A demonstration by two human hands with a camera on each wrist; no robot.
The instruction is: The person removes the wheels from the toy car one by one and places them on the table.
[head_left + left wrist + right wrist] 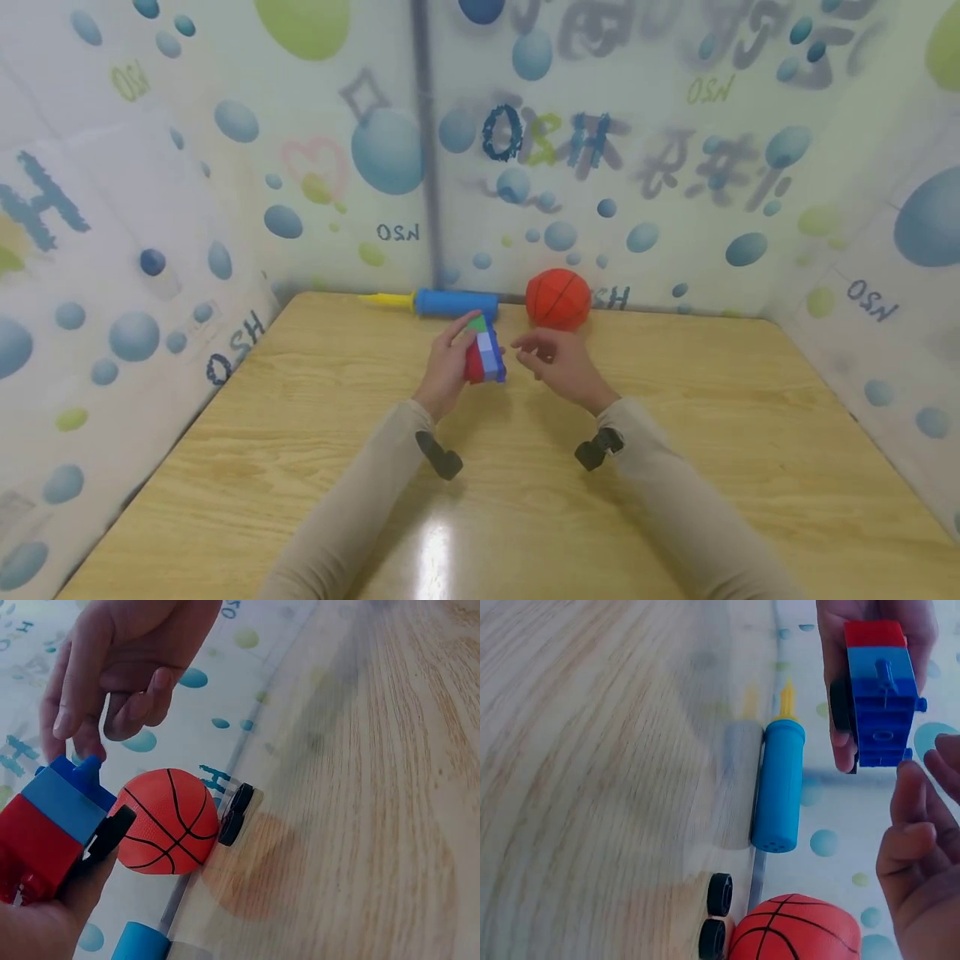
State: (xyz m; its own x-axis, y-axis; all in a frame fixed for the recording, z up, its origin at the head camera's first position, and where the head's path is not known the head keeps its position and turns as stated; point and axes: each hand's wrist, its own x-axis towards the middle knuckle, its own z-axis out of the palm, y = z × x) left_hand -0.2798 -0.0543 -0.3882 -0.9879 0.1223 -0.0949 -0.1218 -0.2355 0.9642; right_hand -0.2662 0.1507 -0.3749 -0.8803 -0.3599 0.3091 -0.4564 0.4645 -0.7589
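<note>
My left hand [444, 371] holds a toy vehicle of building blocks [487, 354] above the table, gripping it by its side. The toy has red, light blue and green blocks on a dark blue base. A black wheel [109, 832] sits on one side of the base. Blue pegs [921, 704] stick out on the other side, without a wheel on them. My right hand [567, 367] hovers just right of the toy, fingers loosely bent and holding nothing. In the right wrist view its fingertip is close to a peg; contact is unclear.
Two loose black wheels [715, 919] stand on the table beside an orange toy basketball [558, 298]. A blue hand pump [456, 303] with a yellow nozzle lies along the back edge. Patterned walls surround the wooden table [300, 400] at the back and sides.
</note>
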